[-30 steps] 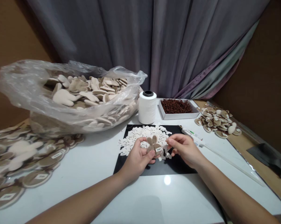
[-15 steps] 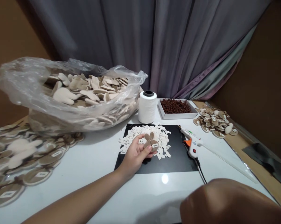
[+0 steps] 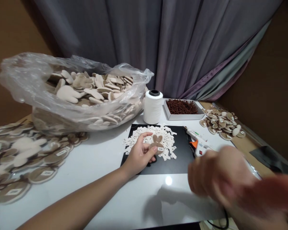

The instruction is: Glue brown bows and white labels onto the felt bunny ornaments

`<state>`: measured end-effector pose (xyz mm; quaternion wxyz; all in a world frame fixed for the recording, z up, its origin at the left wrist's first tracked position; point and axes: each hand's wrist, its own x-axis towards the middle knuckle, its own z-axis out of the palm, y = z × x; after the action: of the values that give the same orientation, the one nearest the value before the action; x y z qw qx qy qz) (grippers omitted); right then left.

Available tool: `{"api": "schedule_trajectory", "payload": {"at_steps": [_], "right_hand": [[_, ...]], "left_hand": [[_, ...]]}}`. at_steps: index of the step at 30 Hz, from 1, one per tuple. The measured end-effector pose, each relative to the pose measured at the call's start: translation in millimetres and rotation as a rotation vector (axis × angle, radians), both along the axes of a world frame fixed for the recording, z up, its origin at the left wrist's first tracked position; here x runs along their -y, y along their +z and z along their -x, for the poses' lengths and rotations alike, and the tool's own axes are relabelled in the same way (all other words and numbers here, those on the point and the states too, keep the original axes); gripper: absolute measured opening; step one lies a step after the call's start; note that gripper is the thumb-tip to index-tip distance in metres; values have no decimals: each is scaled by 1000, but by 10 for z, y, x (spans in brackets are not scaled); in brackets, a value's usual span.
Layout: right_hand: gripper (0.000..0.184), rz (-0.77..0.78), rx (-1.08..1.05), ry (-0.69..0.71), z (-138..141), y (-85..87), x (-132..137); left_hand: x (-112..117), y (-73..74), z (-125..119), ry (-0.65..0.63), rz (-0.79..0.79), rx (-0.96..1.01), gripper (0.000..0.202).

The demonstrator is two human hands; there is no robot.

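My left hand point(image 3: 140, 155) pinches a small brown rabbit-shaped felt piece point(image 3: 157, 144) with a white label, held over a heap of small white paper labels point(image 3: 153, 135) on a black mat point(image 3: 179, 159). My right hand point(image 3: 215, 174) is close to the camera and smeared by motion, above the table's front right; its fingers cannot be made out. Just behind it lies a white and orange glue gun point(image 3: 197, 143) with its black cord trailing toward the front edge.
A big clear plastic bag point(image 3: 69, 92) full of beige felt rabbit shapes sits at the back left. Labelled brown pieces point(image 3: 26, 163) spread along the left. A white thread spool point(image 3: 152, 107), a white box of dark red strands point(image 3: 182, 108) and a small pile of labelled pieces point(image 3: 221, 123) stand behind.
My right hand left the rabbit piece, swung down close to the camera, and now moves up toward the glue gun. The left hand keeps holding the piece over the labels.
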<state>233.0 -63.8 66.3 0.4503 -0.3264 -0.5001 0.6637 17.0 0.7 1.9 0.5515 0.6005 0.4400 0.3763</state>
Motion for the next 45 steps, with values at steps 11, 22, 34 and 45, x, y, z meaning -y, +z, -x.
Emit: {"api": "schedule_trajectory", "payload": {"at_steps": [11, 22, 34, 45], "right_hand": [[53, -67, -185, -8, 192, -453, -454], [60, -103, 38, 32, 292, -513, -342], [65, -58, 68, -80, 256, -505, -405], [58, 137, -252, 97, 288, -553, -525]], "left_hand": [[-89, 23, 150, -69, -642, -903, 48], [228, 79, 51, -43, -595, -183, 23], [228, 52, 66, -72, -1100, -169, 21], [619, 19, -186, -596, -1360, -241, 48]]}}
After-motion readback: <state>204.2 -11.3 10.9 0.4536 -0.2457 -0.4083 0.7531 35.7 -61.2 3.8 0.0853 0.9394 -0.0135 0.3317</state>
